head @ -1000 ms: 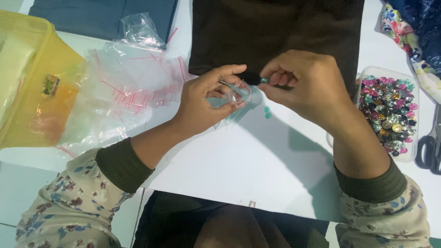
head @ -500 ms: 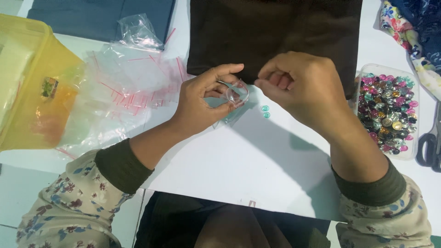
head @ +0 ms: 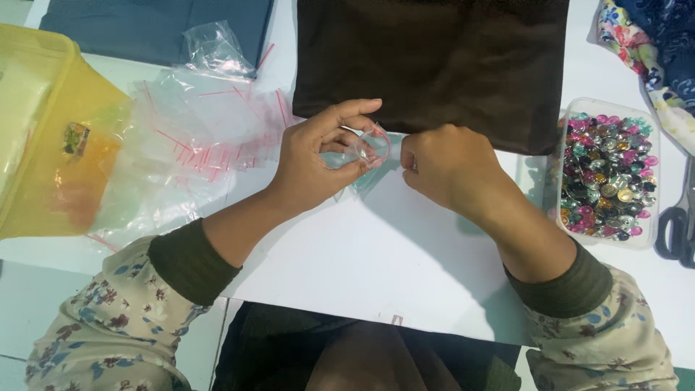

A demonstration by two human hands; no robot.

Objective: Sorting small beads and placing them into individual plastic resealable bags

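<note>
Between thumb and fingers, left hand pinches a small clear bag; right hand, fisted beside it, could spill beads if the bag tips.

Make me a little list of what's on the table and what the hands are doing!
left hand: pinches a small clear bag open
right hand: closed, knuckles up, at the bag's mouth
tray of shiny buttons: right of the hands
pile of clear bags: left
yellow box: far left
brown cloth: behind the hands
scissors: right edge
</note>
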